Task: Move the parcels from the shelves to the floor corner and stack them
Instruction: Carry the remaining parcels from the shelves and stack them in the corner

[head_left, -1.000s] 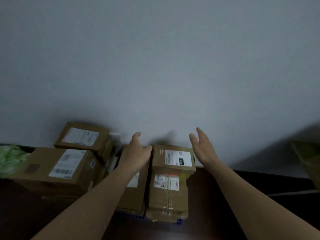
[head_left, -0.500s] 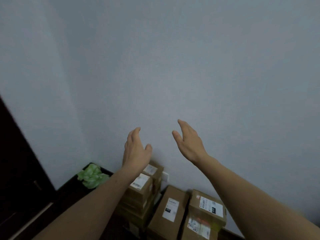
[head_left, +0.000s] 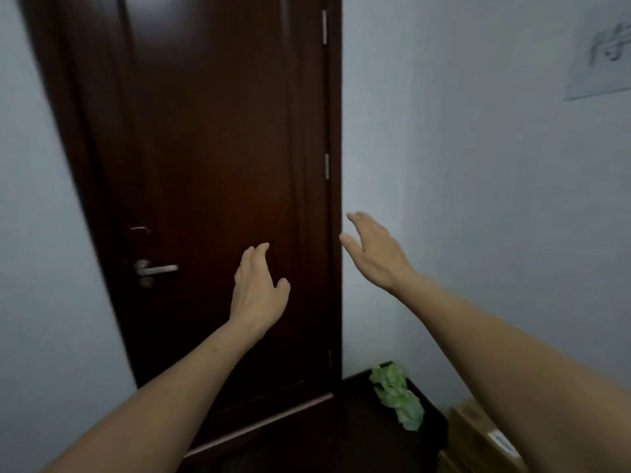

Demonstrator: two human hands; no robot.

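Left hand, right hand empty; green bag in dark bin

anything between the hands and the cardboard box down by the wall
Nothing visible does. The left hand and right hand hang empty before the door; the cardboard box sits low right.

Dark floor: crumpled green material, cardboard parcels nearby.
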